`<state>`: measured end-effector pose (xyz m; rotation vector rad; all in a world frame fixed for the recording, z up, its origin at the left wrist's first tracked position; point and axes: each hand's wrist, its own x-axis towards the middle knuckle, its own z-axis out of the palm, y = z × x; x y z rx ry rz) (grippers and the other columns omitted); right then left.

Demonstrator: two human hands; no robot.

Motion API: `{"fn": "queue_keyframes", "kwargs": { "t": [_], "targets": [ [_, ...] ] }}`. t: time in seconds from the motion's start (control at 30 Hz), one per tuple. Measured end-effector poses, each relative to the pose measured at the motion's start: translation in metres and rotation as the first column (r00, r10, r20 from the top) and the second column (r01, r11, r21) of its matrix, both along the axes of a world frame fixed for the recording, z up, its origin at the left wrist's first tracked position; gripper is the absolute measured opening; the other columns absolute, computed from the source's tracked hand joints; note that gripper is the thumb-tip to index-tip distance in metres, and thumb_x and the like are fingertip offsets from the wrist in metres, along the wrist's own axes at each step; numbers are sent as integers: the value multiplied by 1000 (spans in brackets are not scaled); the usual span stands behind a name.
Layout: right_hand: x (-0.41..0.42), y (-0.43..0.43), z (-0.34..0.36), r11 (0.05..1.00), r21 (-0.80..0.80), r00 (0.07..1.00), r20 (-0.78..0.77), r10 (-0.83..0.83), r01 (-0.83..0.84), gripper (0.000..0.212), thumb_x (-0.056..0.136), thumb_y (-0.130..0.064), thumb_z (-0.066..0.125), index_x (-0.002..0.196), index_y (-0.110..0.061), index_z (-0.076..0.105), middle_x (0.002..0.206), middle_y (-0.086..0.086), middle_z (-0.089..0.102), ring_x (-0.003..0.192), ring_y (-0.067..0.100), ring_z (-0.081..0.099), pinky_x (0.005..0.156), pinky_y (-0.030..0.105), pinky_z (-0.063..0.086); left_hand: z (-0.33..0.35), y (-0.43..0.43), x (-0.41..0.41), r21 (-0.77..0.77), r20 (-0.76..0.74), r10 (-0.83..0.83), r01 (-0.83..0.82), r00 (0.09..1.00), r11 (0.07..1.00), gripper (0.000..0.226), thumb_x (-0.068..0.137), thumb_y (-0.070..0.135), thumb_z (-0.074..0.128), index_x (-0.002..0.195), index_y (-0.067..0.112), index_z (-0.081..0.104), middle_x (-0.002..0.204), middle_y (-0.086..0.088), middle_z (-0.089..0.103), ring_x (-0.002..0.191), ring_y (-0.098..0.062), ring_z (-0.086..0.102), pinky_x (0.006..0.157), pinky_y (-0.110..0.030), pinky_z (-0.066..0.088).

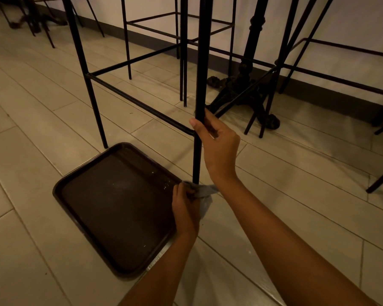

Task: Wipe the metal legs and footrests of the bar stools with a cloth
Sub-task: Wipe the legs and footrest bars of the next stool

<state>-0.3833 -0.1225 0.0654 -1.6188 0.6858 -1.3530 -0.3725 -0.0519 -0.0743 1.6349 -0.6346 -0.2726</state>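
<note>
The right hand [217,146] grips the stool leg [200,74] at centre; the left hand [185,208] clamps a grey cloth [205,195] round its foot — hidden — tray [80,177] at 7 o'clock.

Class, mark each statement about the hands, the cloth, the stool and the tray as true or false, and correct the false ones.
1. The left hand presses a grey cloth against the bottom of the black metal stool leg. True.
2. The right hand lies flat on the floor. False: it grips the leg higher up.
3. The dark brown rectangular tray lies on the floor. True.
4. The tray holds glasses. False: only pale specks show.
</note>
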Motion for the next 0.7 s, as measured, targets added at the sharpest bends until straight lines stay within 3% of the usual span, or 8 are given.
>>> {"fn": "queue_keyframes", "kwargs": {
  "t": [0.1,0.2,0.3,0.43,0.53,0.6,0.7],
  "targets": [
    [0,1,-1,1000,6,1000,13,5,-5,38,82,-17,65,118,-4,59,103,-5,63,99,6,62,87,21,51,-7,-1,2,96,-91,34,-25,995,995,22,75,-10,59,73,9,49,79,-6,52,70,-14,48,60,-12,41],
    [0,1,-1,1000,24,1000,2,10,-10,38,82,-16,65,118,-4,59,104,-5,64,99,5,62,87,21,52,-12,-2,5,211,-59,63,-49,996,976,16,75,-3,64,76,5,50,79,-10,54,70,-17,49,57,-14,36],
    [-3,3,-3,1000,-10,1000,3,25,-25,39,85,-15,62,122,-9,55,109,-5,62,102,4,60,90,20,50,-13,-5,7,200,-81,40,-23,996,979,18,74,-3,66,78,6,51,83,-10,56,72,-19,53,59,-18,42],
    [-17,17,-34,979,-156,991,56,-123,130,32,92,-7,46,124,-10,48,116,2,57,111,10,57,95,24,48,-10,-1,11,192,-96,-35,53,995,980,22,76,-4,66,83,9,49,91,-8,51,74,-9,50,61,-7,43],
    [-31,28,-80,974,-26,974,23,-227,227,26,90,2,38,111,-7,51,109,6,55,101,7,55,89,20,48,-7,3,18,207,-51,-92,100,994,973,31,75,-8,65,73,16,46,90,-6,47,72,-3,45,64,0,39],
    [-39,37,-106,961,81,962,-96,-257,265,27,84,11,39,96,-12,46,96,3,49,87,7,52,82,13,44,-8,6,22,198,-80,-120,134,990,971,31,73,-8,66,72,16,46,89,-6,48,72,-5,46,63,-1,40],
    [-43,50,-135,951,215,956,-239,-170,223,36,77,19,42,82,-17,40,85,-2,42,76,5,45,73,7,41,-7,10,27,192,-43,-186,191,982,963,29,72,-4,69,73,15,47,84,-2,47,70,-5,46,63,-5,41]
  ]
}}
